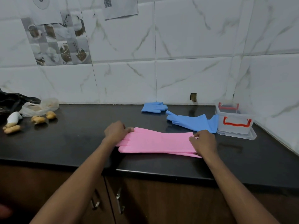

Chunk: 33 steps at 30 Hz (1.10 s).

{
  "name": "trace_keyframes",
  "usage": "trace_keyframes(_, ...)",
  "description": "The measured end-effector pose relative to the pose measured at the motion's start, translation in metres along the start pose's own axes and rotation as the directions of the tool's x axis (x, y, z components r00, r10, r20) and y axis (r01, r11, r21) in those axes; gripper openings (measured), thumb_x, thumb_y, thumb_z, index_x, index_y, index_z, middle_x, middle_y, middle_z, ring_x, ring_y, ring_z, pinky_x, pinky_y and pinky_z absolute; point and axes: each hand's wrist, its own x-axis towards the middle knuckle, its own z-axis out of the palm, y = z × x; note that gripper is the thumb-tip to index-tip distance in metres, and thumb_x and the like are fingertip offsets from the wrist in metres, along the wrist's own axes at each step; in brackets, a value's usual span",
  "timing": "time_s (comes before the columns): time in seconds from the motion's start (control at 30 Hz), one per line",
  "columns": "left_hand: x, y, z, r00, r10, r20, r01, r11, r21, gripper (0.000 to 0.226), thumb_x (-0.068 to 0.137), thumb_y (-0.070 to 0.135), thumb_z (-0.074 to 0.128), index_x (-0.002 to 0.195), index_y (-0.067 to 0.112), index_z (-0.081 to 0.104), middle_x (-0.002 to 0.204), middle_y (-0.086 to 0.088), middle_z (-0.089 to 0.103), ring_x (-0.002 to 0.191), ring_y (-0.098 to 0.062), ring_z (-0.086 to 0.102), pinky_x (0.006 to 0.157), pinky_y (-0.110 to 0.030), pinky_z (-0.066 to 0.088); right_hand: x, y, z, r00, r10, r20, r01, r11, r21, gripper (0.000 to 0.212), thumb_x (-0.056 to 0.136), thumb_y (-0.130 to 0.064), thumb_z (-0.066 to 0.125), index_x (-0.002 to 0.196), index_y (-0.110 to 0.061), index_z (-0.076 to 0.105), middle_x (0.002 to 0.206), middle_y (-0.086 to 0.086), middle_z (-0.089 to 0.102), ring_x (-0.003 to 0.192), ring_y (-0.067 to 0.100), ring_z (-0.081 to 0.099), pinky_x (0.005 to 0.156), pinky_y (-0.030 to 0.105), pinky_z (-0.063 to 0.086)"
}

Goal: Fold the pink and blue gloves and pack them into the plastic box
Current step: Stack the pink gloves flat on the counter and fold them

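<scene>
The pink gloves (155, 141) lay flat and stretched lengthwise on the black counter (77, 143) near its front edge, apparently two laid one on the other, since a doubled edge showed at the cuff end. They looked thin, light and limp, the sort of rubbery sheet that would sag and slide out of line if lifted by one corner, so the ends seemed the sensible places to take hold. That was how the person held them: the left hand (115, 131) curled over the fingertip end, its fingers pinching the material, and the right hand (203, 142) pinching the cuff edge, with the whole length of the gloves spanning the gap between the two grips. Behind them, the far blue glove (154, 107) lay close to the wall and the near blue glove (191, 121) ran up against the plastic box (234, 126), which stood open at the right, well clear of either hand.
</scene>
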Motion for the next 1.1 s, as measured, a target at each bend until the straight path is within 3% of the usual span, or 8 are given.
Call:
trace_keyframes(0.13, -0.015, -0.008, 0.021, 0.984, -0.092, -0.156, 0.066, 0.984, -0.163, 0.068, 0.089, 0.072, 0.036, 0.061, 0.013, 0.058, 0.074, -0.007, 0.066, 0.073, -0.03, 0.063, 0.063, -0.033, 0.043, -0.011, 0.001, 0.001, 0.992, -0.012, -0.128, -0.012, 0.983, -0.185, 0.015, 0.092, -0.025, 0.059, 0.09, -0.011, 0.063, 0.076, 0.001, 0.053, 0.061, 0.013, 0.043, 0.055, 0.024, 0.033)
trace_keyframes(0.3, -0.024, 0.004, 0.03, 0.984, -0.048, -0.173, 0.03, 0.994, -0.108, 0.061, 0.088, 0.07, 0.041, 0.094, 0.018, 0.072, 0.092, -0.008, 0.072, 0.086, -0.03, 0.065, 0.066, -0.032, 0.039, -0.016, -0.004, -0.006, 0.998, 0.029, -0.058, -0.051, 0.909, -0.413, 0.014, 0.096, -0.028, 0.053, 0.098, -0.015, 0.059, 0.091, 0.003, 0.059, 0.075, 0.018, 0.048, 0.065, 0.03, 0.036)
trace_keyframes(0.43, -0.025, 0.014, 0.027, 0.993, -0.047, -0.105, 0.031, 0.988, -0.154, 0.06, 0.086, 0.07, 0.047, 0.088, 0.015, 0.072, 0.078, -0.002, 0.066, 0.083, -0.028, 0.065, 0.067, -0.033, 0.045, -0.011, 0.007, -0.012, 0.995, 0.073, -0.074, -0.097, 0.915, -0.391, 0.017, 0.096, -0.03, 0.05, 0.095, -0.015, 0.058, 0.083, 0.001, 0.055, 0.07, 0.016, 0.047, 0.062, 0.029, 0.035)
trace_keyframes(0.5, -0.021, 0.012, 0.019, 0.998, -0.04, -0.057, 0.027, 0.974, -0.224, 0.056, 0.083, 0.065, 0.055, 0.101, 0.014, 0.073, 0.096, -0.004, 0.072, 0.096, -0.029, 0.067, 0.08, -0.037, 0.052, -0.009, 0.014, -0.015, 0.995, 0.071, -0.063, -0.089, 0.935, -0.344, 0.026, 0.095, -0.038, 0.049, 0.086, -0.015, 0.055, 0.075, -0.001, 0.052, 0.065, 0.015, 0.048, 0.059, 0.028, 0.035)
trace_keyframes(0.63, -0.014, 0.0, 0.002, 0.998, -0.023, 0.051, 0.031, 0.984, -0.176, 0.02, 0.076, 0.031, 0.079, 0.084, 0.013, 0.073, 0.088, -0.008, 0.074, 0.082, -0.024, 0.067, 0.075, -0.034, 0.056, -0.009, 0.021, -0.016, 0.999, 0.053, -0.004, -0.051, 0.942, -0.331, 0.029, 0.092, -0.046, 0.051, 0.084, -0.018, 0.052, 0.079, -0.001, 0.054, 0.072, 0.017, 0.053, 0.062, 0.03, 0.04)
trace_keyframes(0.8, -0.01, 0.019, -0.006, 0.993, 0.024, -0.118, -0.049, 0.977, -0.209, 0.006, 0.083, 0.019, 0.069, 0.079, 0.017, 0.064, 0.082, -0.003, 0.071, 0.081, -0.025, 0.065, 0.068, -0.032, 0.051, -0.009, 0.021, -0.013, 0.995, 0.066, -0.073, -0.086, 0.948, -0.307, 0.032, 0.094, -0.037, 0.046, 0.068, -0.019, 0.044, 0.069, -0.002, 0.05, 0.058, 0.011, 0.046, 0.054, 0.028, 0.034)
trace_keyframes(0.9, -0.003, 0.03, -0.007, 0.996, 0.05, -0.075, -0.062, 0.983, -0.172, 0.006, 0.087, 0.016, 0.063, 0.089, 0.015, 0.068, 0.093, -0.005, 0.072, 0.086, -0.026, 0.065, 0.07, -0.032, 0.049, -0.011, 0.017, -0.012, 0.995, 0.072, -0.062, -0.089, 0.933, -0.348, 0.03, 0.091, -0.035, 0.05, 0.067, -0.019, 0.042, 0.068, -0.001, 0.047, 0.064, 0.015, 0.05, 0.056, 0.028, 0.035)
trace_keyframes(1.1, -0.016, 0.027, 0.037, 0.987, -0.009, -0.161, -0.016, 0.989, -0.149, 0.02, 0.098, 0.028, 0.048, 0.099, 0.011, 0.059, 0.104, -0.014, 0.068, 0.095, -0.035, 0.062, 0.075, -0.038, 0.045, -0.011, 0.01, -0.006, 0.995, 0.087, -0.053, -0.101, 0.896, -0.432, 0.016, 0.093, -0.031, 0.05, 0.091, -0.016, 0.056, 0.086, 0.002, 0.058, 0.071, 0.015, 0.054, 0.059, 0.029, 0.039)
